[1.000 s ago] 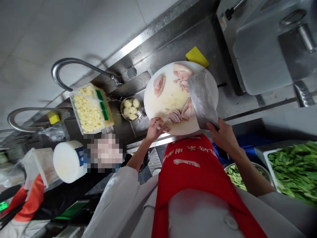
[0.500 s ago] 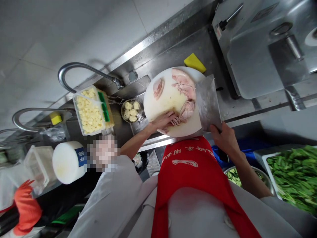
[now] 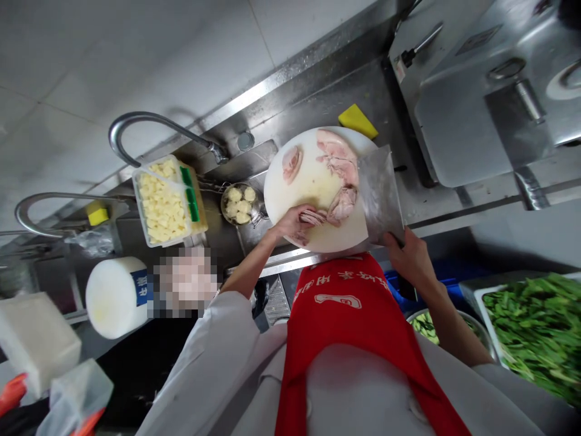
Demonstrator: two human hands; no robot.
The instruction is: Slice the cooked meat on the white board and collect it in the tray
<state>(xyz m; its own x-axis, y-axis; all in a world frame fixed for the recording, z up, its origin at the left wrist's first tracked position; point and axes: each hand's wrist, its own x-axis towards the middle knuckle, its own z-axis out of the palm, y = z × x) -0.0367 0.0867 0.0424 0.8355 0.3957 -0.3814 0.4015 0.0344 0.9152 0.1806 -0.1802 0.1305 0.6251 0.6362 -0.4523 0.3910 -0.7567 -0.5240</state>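
Observation:
A round white cutting board [image 3: 281, 191] lies over the steel sink. Near its front edge my left hand [image 3: 290, 223] is closed around a small stack of meat slices [image 3: 313, 216]. Touching the slices on the right is a larger piece of pale pink meat [image 3: 342, 203], which joins a long strip reaching to the board's far side. A separate chunk of meat [image 3: 292, 164] sits at the far left of the board. My right hand [image 3: 411, 257] grips a cleaver [image 3: 380, 194] by its handle, its broad blade over the board's right edge, apart from the meat.
Left of the board are a wire strainer with pale lumps [image 3: 239, 203] and a plastic tub of pale cubes [image 3: 161, 206]. A yellow sponge [image 3: 357, 121] lies behind the board. Leafy greens [image 3: 535, 330] fill a crate at right. A co-worker's orange-gloved hand [image 3: 13, 392] is far left.
My left hand has moved slightly left and now grasps the slices it was resting on. The cleaver stays near the board's right edge. At far left, the co-worker's gloves and plastic containers have shifted.

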